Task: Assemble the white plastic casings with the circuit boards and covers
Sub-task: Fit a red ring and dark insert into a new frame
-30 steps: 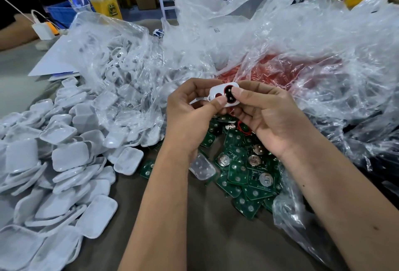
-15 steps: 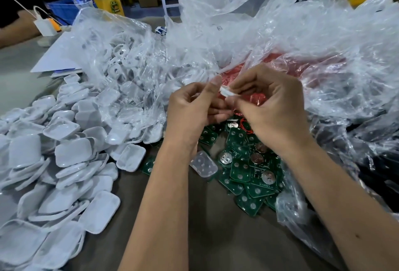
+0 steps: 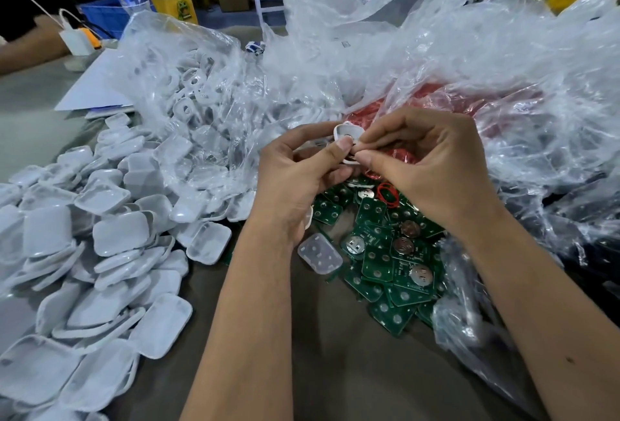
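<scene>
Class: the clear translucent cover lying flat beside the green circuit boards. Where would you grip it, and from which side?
Pinch the clear cover across its two long edges, coming from above. It lies flat, and its near-left side is open tabletop, while boards crowd its right.

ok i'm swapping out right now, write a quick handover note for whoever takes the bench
Left hand and right hand both pinch one white casing, held above the table, a part being worked into it.
Green circuit boards lie heaped under the hands; a clear button pad lies beside them.
White covers are piled on the left; more casings sit in the clear bag behind them.
Done: one casing in hand, partly fitted.
Left: by the look of it, add a board and a cover to this unit, then work through the piles.
</scene>
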Demonstrator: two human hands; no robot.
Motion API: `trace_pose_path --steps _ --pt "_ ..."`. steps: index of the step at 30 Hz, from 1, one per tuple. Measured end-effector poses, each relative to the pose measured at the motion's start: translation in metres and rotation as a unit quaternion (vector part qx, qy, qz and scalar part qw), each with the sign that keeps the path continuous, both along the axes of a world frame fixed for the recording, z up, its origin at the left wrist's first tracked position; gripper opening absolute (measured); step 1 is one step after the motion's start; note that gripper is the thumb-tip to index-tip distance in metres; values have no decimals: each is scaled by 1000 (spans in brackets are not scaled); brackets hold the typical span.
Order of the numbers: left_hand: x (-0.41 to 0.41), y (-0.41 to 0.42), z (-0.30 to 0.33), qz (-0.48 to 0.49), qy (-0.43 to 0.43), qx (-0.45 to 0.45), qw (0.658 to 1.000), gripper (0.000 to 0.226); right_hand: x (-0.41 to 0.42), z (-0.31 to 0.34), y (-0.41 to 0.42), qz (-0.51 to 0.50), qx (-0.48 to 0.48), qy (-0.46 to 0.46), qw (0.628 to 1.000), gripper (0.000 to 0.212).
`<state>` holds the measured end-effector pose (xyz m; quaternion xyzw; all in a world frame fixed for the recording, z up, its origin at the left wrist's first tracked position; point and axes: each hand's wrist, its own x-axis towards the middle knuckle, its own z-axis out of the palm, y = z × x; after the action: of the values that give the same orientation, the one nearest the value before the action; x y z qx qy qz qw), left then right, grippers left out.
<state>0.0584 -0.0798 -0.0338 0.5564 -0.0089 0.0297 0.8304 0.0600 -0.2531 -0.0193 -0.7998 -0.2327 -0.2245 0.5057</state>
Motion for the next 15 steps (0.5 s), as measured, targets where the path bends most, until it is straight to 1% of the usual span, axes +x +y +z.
trace_pose_path --steps 5,8,10,12,14,15 --pt "0 -2 -1 15 3 16 1000 22 0 -3 2 -7 -9 -1 1000 17" --pt "2 -4 -3 34 5 32 999 22 -1 -5 6 -25 66 2 998 15" --pt "3 -4 -5 44 6 30 999 22 0 -5 7 -42 86 22 995 10" --pt "4 -4 -5 45 4 24 999 22 2 -7 7 -45 90 92 991 7" --pt "5 -3 -6 43 0 25 999 22 3 -11 9 -14 119 194 974 9" --pt "5 -4 -6 43 -2 29 999 22 3 -12 9 -1 137 226 964 9"
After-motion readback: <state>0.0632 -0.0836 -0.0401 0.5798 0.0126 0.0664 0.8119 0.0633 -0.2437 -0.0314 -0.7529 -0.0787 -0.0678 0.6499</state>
